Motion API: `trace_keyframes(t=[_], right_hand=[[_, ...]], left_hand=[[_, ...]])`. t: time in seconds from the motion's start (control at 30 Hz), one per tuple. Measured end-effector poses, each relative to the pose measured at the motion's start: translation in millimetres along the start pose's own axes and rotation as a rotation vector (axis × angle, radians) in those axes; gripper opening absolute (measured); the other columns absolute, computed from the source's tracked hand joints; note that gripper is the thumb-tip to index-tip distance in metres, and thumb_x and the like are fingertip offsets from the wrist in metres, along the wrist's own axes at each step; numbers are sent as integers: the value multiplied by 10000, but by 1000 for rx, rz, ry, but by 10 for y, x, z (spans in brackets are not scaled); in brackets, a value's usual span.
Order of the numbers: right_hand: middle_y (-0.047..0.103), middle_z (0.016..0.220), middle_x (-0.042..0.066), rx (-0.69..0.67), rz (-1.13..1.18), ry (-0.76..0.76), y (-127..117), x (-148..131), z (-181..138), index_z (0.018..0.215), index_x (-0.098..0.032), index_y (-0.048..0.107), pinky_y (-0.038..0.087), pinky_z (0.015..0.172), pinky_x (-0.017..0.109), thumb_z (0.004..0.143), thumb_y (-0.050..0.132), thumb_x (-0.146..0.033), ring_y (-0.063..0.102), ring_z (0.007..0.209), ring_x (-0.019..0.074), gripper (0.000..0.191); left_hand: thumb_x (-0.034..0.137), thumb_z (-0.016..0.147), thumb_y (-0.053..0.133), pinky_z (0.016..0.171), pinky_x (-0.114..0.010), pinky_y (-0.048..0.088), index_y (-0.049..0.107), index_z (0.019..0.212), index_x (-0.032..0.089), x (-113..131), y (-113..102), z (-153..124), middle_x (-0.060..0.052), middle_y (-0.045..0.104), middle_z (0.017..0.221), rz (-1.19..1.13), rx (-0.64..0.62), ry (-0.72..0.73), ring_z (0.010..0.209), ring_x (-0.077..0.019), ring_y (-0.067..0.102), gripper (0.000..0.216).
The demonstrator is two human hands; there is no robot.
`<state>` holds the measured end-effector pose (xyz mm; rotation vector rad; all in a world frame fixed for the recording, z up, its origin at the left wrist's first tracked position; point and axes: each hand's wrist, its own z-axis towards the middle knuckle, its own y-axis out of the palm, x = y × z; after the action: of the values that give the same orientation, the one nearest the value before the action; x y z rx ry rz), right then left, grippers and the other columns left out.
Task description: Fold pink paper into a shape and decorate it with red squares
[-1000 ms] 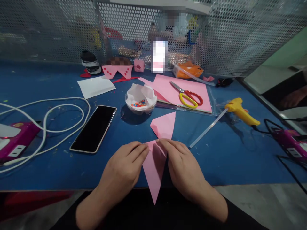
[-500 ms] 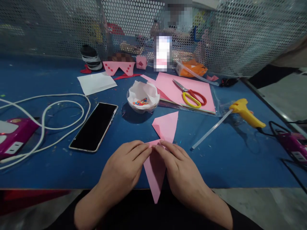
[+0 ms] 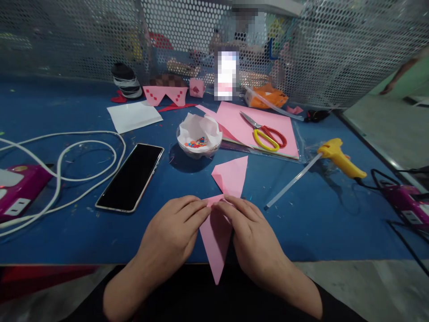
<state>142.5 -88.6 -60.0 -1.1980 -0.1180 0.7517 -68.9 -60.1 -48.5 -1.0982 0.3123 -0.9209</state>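
A folded sheet of pink paper (image 3: 216, 250) lies at the front of the blue table, its narrow tip sticking out past the edge toward me. My left hand (image 3: 174, 226) grips it from the left, fingers closed along a fold near the middle. From the other side my right hand (image 3: 251, 228) presses on the same fold, its fingertips almost meeting the left ones. Beyond the fingers, a wider flap of the paper fans out flat on the table. Both thumbs are hidden beneath the hands.
A bowl of small coloured pieces (image 3: 198, 138) stands ahead. Scissors (image 3: 264, 132) lie on pink sheets (image 3: 231, 118). At right is a yellow glue gun (image 3: 342, 158) with its stick; at left, a phone (image 3: 132, 179), a white cable (image 3: 63, 174) and a purple power strip (image 3: 23, 190).
Hands and folded paper keep nearly the same position. At the far right, the dark-clothed figure behind the mesh has moved off, and an arm shows there now.
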Motion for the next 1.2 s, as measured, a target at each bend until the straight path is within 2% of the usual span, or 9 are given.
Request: trace_keyframes(t=[0.27, 0.47, 0.77, 1.03, 1.2], right_hand=[[631, 1314, 176, -56, -22, -38, 3, -6, 3, 1339, -39, 520, 431, 1082, 468, 935, 312, -6, 508, 1288, 254, 456], [614, 1325, 185, -22, 52, 78, -1, 3, 23, 1336, -50, 522, 472, 1044, 443, 907, 346, -3, 531, 1248, 247, 466], [602, 1351, 191, -72, -25, 29, 43, 31, 4, 1389, -38, 469, 425, 1093, 496, 941, 337, -37, 475, 1325, 273, 467], [600, 1358, 199, -97, 11, 72, 8, 8, 9, 1398, -45, 466, 435, 1089, 506, 887, 350, 3, 476, 1338, 267, 526], [597, 1365, 195, -102, 13, 89, 5, 6, 19, 1389, -55, 477, 443, 1083, 506, 885, 348, 7, 488, 1329, 268, 524]], left_hand=[[36, 908, 466, 872, -427, 528, 631, 1211, 101, -3, 4, 7, -98, 717, 1152, -43, -13, -61, 1058, -252, 615, 351], [42, 912, 454, 831, -424, 534, 661, 1157, 83, -1, 8, 27, -115, 726, 1111, -2, -20, -20, 1029, -266, 620, 323], [33, 894, 460, 812, -427, 549, 664, 1169, 85, 5, -8, 14, -112, 736, 1110, 13, -16, 2, 1014, -272, 630, 347], [37, 912, 417, 790, -413, 544, 683, 1135, 107, 0, -31, 30, -110, 744, 1090, 48, 6, 36, 997, -263, 638, 354], [56, 924, 430, 840, -440, 506, 676, 1154, 95, 19, -39, 24, -120, 740, 1104, 67, -27, 54, 1012, -274, 639, 339]])
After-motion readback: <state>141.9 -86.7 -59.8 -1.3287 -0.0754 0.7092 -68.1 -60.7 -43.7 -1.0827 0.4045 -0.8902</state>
